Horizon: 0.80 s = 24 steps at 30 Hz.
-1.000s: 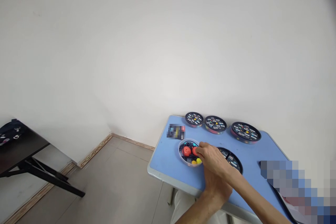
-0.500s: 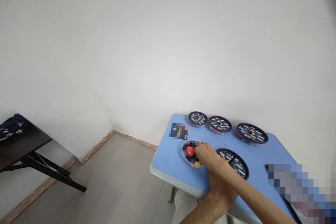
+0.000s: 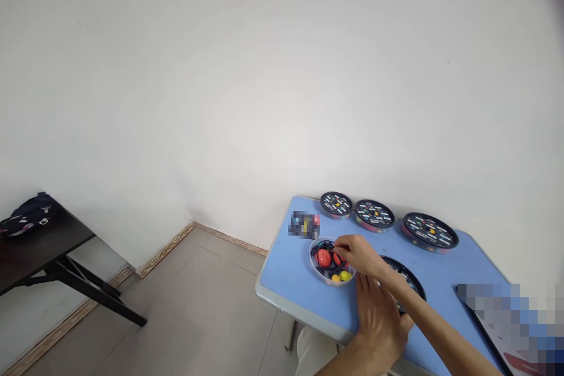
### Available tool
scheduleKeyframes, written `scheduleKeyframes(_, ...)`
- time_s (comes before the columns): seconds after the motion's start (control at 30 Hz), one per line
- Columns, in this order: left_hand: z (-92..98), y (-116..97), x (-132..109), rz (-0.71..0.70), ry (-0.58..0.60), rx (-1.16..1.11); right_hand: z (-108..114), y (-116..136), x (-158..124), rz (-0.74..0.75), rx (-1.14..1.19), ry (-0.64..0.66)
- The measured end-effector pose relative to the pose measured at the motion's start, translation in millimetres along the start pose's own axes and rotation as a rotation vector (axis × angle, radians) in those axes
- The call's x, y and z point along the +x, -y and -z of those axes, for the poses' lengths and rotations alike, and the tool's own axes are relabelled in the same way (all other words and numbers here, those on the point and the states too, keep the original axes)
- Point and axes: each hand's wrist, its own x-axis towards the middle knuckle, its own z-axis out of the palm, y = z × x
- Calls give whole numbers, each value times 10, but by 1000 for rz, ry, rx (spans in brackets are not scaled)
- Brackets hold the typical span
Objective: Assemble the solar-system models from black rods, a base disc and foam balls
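In one bowl (image 3: 318, 277) are two red balls (image 3: 324, 257) and two yellow balls (image 3: 346, 275); three boxes (image 3: 374, 215) sit behind. The right hand (image 3: 358, 252) is over the bowl, the left hand (image 3: 381, 317) beside it; I cannot tell their grip. The counter (image 3: 286, 270) is blue, the wall (image 3: 282, 100) white.

There are two hands (image 3: 379, 311), one blue table (image 3: 284, 273) and one black table (image 3: 48, 247). There are three round boxes (image 3: 374, 215) with black tops, one open clear bowl (image 3: 318, 276) and one flat black disc (image 3: 410, 279). In the bowl, two red balls (image 3: 324, 257) and two small yellow balls (image 3: 345, 276) show.
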Motion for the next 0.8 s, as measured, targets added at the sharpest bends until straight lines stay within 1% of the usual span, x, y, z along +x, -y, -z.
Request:
scheduleKeyframes(0.2,-129,68,-29,-35,-34,-19,-64,-81,65,-75,317,1)
scheduleKeyframes(0.37,-247,115,-69,-77,-51,47,-22,-89,83,-136,441,-44)
scheduleKeyframes(0.43,-251,110,-128,-150,-98,77,19,-73,80,-154,472,-63)
scheduleKeyframes(0.5,-193,98,-205,-260,-183,92,66,-54,63,-165,508,-83)
scheduleKeyframes(0.57,-45,108,-270,-348,-290,92,116,-45,26,-172,546,-110)
scheduleKeyframes(0.6,67,131,-285,-371,-345,89,142,-46,-1,-175,565,-128)
scheduleKeyframes(0.67,358,228,-257,-367,-407,76,192,-58,-74,-181,599,-166)
scheduleKeyframes(0.73,699,385,-143,-289,-406,105,233,-71,-170,-193,638,-198)
scheduleKeyframes(0.77,866,476,-60,-224,-380,148,247,-74,-227,-201,660,-208)
scheduleKeyframes(0.8,1019,568,33,-139,-317,216,256,-73,-287,-209,685,-213)
